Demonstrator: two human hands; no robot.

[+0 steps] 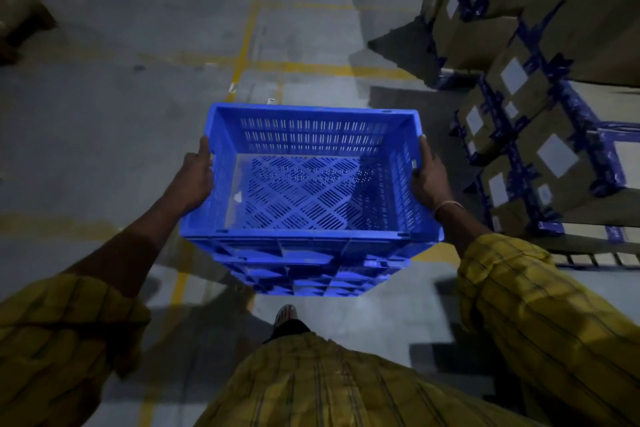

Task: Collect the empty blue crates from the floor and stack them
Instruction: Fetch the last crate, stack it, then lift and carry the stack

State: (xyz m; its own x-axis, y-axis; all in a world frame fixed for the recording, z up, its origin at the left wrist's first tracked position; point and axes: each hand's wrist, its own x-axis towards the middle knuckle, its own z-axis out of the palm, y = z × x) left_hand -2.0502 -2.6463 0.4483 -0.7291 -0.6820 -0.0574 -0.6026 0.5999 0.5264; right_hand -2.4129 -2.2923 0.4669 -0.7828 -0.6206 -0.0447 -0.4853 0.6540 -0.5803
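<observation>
— Blue plastic is what we see first: a blue crate (311, 180) with slotted walls and a lattice floor, nothing inside it, held up in front of the person above the grey floor (104, 114).

— And the hands?

— We see the left hand (195, 177) clasped on the crate's left wall just under the rim, thumb up along the edge, fingers wrapped around the outside. The right hand (429, 180) grips the right wall the same way, thumb hooked at the rim beside a small handle slot; a thin band sits on that wrist.

— Is it one crate or several?

— Under the top rim we see more ribbed blue tiers, which look like further crates nested below, though we cannot count them for certain.

— What lies around it?

— Yellow lines (247, 42) painted on the floor run beyond and beneath the crate. To the right, well apart from it, stand stacked cardboard boxes (540, 107) bound with blue tape and bearing white labels. Below the crate we see one foot (286, 314) and yellow checked sleeves (540, 315) on both arms.
</observation>
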